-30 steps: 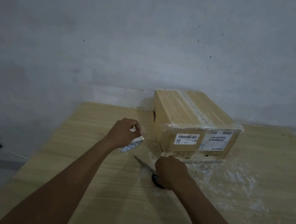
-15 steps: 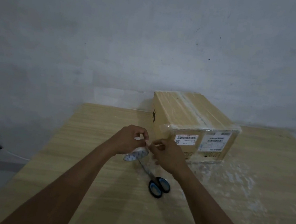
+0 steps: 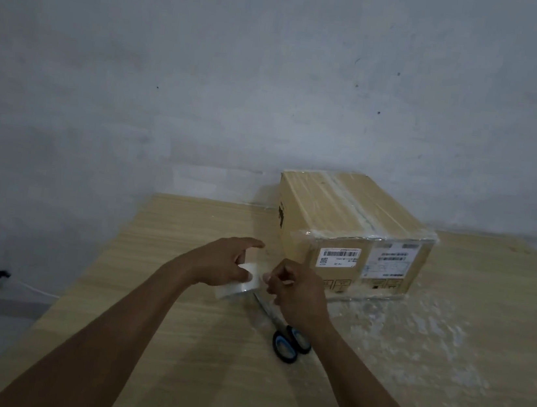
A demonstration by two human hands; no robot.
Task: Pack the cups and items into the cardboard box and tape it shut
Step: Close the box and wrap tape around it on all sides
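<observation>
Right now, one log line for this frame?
left hand: holds tape roll | right hand: picks tape end | scissors: on table | box: closed

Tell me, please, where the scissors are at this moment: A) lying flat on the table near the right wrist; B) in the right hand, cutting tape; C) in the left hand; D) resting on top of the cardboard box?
A: the scissors lie flat on the table, while both hands, left hand and right hand, work the tape roll in front of the cardboard box.
</observation>
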